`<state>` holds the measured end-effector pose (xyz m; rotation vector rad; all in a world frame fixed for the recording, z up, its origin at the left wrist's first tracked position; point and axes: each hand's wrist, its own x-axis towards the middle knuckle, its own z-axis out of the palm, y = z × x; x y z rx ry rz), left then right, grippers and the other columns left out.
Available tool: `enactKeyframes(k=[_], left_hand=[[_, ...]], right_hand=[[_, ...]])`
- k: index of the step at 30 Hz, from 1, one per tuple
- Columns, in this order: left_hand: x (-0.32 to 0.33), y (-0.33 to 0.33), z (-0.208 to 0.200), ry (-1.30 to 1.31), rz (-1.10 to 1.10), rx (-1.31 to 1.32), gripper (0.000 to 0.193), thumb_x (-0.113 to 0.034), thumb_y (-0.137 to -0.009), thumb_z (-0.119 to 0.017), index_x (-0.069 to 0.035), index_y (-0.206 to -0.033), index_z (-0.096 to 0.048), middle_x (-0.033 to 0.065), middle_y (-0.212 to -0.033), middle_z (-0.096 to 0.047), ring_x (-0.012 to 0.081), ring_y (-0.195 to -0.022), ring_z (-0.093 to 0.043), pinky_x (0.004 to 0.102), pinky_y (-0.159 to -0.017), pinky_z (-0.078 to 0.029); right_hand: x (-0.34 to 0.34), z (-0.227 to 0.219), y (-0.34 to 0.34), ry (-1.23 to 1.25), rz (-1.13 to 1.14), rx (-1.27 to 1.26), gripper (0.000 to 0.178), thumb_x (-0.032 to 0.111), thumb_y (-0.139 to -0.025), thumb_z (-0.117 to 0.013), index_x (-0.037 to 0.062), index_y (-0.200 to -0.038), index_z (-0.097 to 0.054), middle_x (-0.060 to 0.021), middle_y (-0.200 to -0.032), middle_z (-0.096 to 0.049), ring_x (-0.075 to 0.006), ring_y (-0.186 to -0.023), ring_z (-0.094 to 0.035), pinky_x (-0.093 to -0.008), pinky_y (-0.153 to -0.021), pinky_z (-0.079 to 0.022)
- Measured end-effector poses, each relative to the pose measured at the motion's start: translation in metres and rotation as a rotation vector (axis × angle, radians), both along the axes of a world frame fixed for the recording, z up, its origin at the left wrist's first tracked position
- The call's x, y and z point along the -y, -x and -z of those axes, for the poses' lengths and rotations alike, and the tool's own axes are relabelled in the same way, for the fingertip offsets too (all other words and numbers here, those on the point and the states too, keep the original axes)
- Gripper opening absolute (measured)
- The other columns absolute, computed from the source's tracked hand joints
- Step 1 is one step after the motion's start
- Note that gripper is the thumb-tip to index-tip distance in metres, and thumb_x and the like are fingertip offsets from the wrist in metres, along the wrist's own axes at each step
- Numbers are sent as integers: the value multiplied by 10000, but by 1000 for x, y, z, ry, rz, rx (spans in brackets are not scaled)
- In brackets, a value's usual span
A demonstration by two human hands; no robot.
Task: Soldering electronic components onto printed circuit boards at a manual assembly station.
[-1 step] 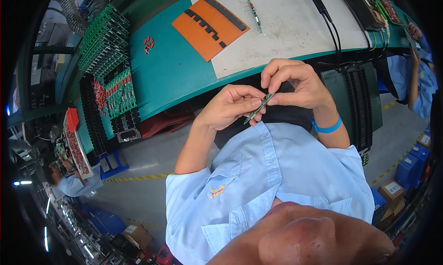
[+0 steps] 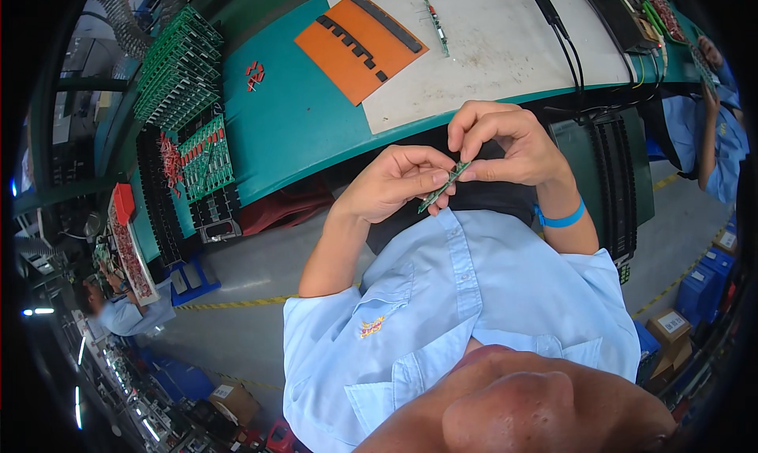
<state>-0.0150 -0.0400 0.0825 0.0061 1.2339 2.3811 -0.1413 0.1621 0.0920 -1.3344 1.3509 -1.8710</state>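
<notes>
Above my grip, across the green bench (image 2: 300, 129), lies an orange rectangular mat (image 2: 359, 43) with black strips on a pale sheet (image 2: 505, 50). Off to its left stand racks of green boards (image 2: 178, 66). Brown cardboard boxes (image 2: 671, 335) with white labels sit low to the right. My left hand (image 2: 395, 186) and right hand (image 2: 505, 145) meet at chest height, fingertips pinched together on a narrow green circuit board (image 2: 442, 187), tilted between them. A blue wristband (image 2: 562, 216) circles my right wrist.
</notes>
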Motion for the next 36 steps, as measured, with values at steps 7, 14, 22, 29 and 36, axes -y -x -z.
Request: enactKeyframes(k=[7, 14, 22, 29, 36], left_hand=[[3, -6, -2, 77, -100, -87, 147, -50, -986, -559, 32, -1106, -584, 140, -899, -653, 198, -755, -621, 288, -721, -525], [7, -10, -9, 166, -435, -291, 152, -37, -996, -545, 8, -1142, -553, 121, -1002, -606, 188, -890, -575, 295, -846, -467], [-2, 3, -9, 205, -613, -376, 148, -56, -1012, -532, -5, -1150, -544, 85, -1040, -573, 136, -876, -539, 252, -822, -449], [10, 25, -10, 160, -703, -276, 122, -61, -1001, -542, 1, -1105, -552, 63, -967, -579, 92, -796, -538, 217, -759, -455], [23, 42, -7, 279, -743, -156, 91, -62, -972, -560, 6, -1028, -582, 39, -816, -576, 79, -663, -530, 196, -628, -444]], right_hand=[[7, 7, 17, 80, 15, 389, 299, 11, -784, -768, 31, -1041, -617, -150, -1080, -634, -194, -860, -596, -300, -739, -506], [11, 36, 107, 616, 361, 1135, 447, 331, -1045, -532, 16, -1344, -427, -187, -1248, -532, -202, -954, -572, -314, -829, -524], [-6, 20, 130, 485, 597, 746, 427, 297, -1049, -534, 35, -1371, -438, -195, -1194, -589, -200, -984, -604, -316, -855, -536], [-25, 11, 105, 21, 1000, 321, 404, 239, -1055, -520, 65, -1401, -405, -228, -1156, -641, -250, -965, -653, -359, -802, -548], [-29, -9, 58, 486, 776, 128, 375, 71, -998, -571, 72, -1332, -402, -227, -1110, -640, -289, -950, -653, -349, -785, -543]])
